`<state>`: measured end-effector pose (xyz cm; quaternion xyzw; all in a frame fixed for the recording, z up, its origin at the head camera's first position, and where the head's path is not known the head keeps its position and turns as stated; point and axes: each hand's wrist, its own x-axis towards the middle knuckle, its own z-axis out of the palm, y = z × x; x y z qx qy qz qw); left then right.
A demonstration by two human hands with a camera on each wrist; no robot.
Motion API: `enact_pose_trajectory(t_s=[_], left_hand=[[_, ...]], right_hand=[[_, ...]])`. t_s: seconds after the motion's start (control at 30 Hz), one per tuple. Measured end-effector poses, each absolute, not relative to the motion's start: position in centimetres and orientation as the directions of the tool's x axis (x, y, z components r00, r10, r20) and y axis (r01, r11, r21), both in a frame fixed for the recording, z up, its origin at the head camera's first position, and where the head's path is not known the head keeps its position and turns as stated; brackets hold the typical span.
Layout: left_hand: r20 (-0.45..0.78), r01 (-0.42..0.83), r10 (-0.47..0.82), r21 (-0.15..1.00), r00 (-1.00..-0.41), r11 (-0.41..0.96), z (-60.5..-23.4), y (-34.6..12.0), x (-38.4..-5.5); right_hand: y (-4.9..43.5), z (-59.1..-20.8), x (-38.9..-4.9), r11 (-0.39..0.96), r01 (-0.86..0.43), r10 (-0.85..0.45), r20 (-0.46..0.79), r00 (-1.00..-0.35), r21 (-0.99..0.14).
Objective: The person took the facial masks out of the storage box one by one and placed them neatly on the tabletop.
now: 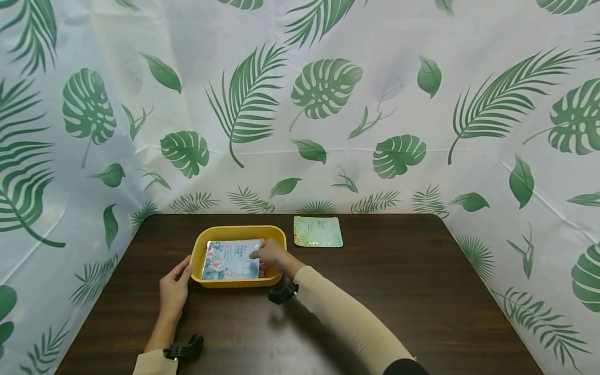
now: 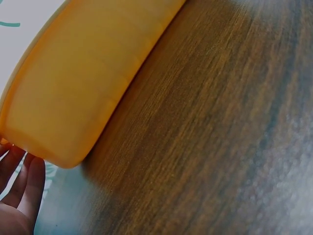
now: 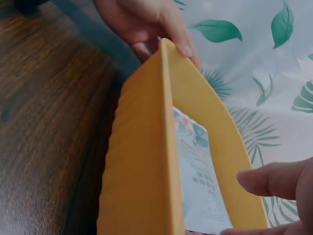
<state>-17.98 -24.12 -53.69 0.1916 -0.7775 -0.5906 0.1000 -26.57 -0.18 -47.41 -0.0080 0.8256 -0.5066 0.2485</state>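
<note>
A yellow plastic basket [image 1: 200,247] stands on the table's left half. Inside it lies a flat pale-blue sachet [image 1: 229,260] with pink flowers and printed lettering. My left hand [image 1: 174,291] holds the basket's left end, its thumb over the rim and fingers outside, as the right wrist view shows. My right hand [image 1: 271,256] reaches into the basket at the sachet's right edge. In the right wrist view its thumb [image 3: 264,182] stands apart from the sachet, while fingertips touch the sachet's near edge; the rest of those fingers is cut off by the frame.
A green-and-yellow sachet [image 1: 319,232] lies flat near the table's back edge, just right of the basket. The dark wood table [image 1: 398,281] meets a leaf-print curtain [image 1: 328,104] at the back and sides.
</note>
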Motion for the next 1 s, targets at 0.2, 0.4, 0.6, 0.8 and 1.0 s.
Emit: enact_pose_trajectory(t_s=[0.2, 0.4, 0.6, 0.8, 1.0], left_hand=[[-0.079, -0.186, -0.412, 0.956, -0.908, 0.227, -53.7, -24.1, -18.0], [-0.076, -0.18, -0.404, 0.957, -0.912, 0.226, -53.6, -24.1, -18.0], [-0.067, -0.169, -0.397, 0.959, -0.915, 0.228, -53.6, -24.2, -18.1], [-0.076, -0.18, -0.399, 0.957, -0.914, 0.228, -53.6, -24.2, -17.9], [-0.077, -0.187, -0.405, 0.953, -0.911, 0.239, -53.4, -24.3, -17.8]], right_hand=[[-0.8, -47.3, -26.5, 0.499, 0.264, -0.189, -0.4, -0.897, -0.826], [-1.3, -47.6, -26.5, 0.493, 0.266, -0.145, -0.38, -0.914, -0.828], [-1.7, -47.9, -26.7, 0.466, 0.292, -0.067, -0.362, -0.93, -0.835], [-1.8, -48.1, -26.5, 0.488, 0.278, -0.057, -0.348, -0.936, -0.827], [-2.0, -48.2, -26.0, 0.507, 0.247, -0.111, -0.347, -0.931, -0.826]])
